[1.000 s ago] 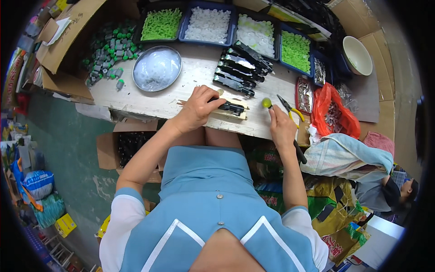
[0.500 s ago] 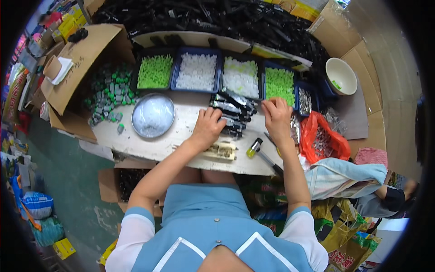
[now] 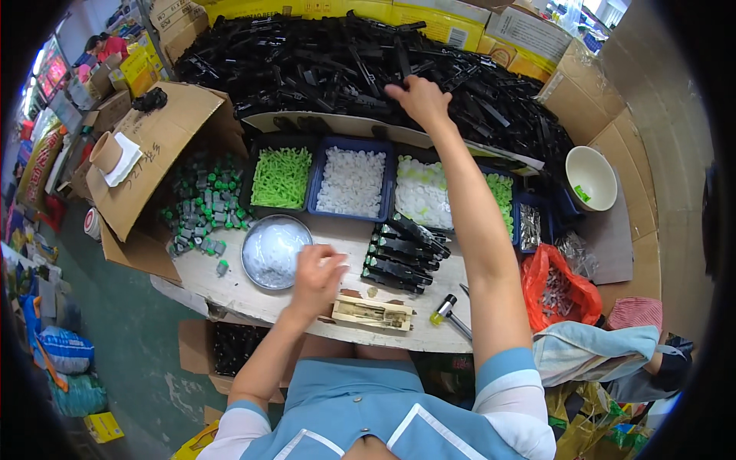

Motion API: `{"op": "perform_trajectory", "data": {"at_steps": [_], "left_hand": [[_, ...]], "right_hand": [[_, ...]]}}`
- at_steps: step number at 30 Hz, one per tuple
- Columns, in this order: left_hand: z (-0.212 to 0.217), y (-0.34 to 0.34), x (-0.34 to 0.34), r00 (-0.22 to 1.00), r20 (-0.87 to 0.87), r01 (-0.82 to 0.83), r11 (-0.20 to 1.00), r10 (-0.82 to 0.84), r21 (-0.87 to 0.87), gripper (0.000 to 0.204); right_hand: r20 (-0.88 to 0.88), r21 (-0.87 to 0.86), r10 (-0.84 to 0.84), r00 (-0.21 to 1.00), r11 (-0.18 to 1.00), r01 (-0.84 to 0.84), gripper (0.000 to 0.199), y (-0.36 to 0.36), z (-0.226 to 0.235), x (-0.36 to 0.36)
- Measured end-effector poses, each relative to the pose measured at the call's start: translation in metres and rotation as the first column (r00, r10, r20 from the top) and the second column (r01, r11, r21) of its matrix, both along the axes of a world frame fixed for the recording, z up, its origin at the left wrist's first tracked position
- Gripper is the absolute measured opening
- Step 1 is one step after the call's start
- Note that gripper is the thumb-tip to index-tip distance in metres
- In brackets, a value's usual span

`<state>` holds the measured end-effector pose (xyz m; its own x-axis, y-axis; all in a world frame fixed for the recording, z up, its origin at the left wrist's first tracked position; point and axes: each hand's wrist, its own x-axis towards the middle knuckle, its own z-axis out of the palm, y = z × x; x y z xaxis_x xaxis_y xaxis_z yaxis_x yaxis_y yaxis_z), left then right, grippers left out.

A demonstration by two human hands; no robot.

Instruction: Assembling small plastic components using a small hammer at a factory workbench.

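My right hand (image 3: 418, 100) is stretched far forward onto a big heap of black plastic parts (image 3: 322, 61) at the back, its fingers bent over the pieces; whether it grips one cannot be told. My left hand (image 3: 316, 277) rests on the white worktable (image 3: 230, 295), its fingers curled, beside a round metal bowl of clear bits (image 3: 272, 249). A pale wooden jig (image 3: 373, 313) lies just right of that hand. A row of assembled black parts (image 3: 402, 253) is stacked on the table behind the jig.
Blue trays hold green pieces (image 3: 280, 178), white pieces (image 3: 351, 181) and pale pieces (image 3: 422, 193). A small hammer (image 3: 445, 310) lies at the table's front edge. A white bowl (image 3: 590, 178), a red bag (image 3: 560, 287), green-capped parts (image 3: 201, 207) and cardboard boxes (image 3: 153, 153) surround the table.
My right hand has left the table and the hammer and reached up to the black heap. My left hand slid left off the jig toward the metal bowl.
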<state>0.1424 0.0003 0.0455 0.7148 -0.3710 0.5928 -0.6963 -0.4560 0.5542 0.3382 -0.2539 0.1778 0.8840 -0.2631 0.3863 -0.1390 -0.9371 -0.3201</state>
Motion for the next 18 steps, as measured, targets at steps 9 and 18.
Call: {"op": "perform_trajectory", "data": {"at_steps": [9,18], "left_hand": [[-0.038,0.205,0.011,0.719,-0.075,-0.677,0.721,0.691,0.150,0.025],[-0.051,0.202,0.020,0.777,-0.286,-0.559,0.824,0.561,0.095,0.040]], "right_hand": [[0.307,0.275,0.099,0.946,0.943,-0.188,0.026,-0.059,0.012,-0.037],[0.236,0.097,0.553,0.799,0.805,-0.586,0.022,-0.028,0.009,-0.217]]}}
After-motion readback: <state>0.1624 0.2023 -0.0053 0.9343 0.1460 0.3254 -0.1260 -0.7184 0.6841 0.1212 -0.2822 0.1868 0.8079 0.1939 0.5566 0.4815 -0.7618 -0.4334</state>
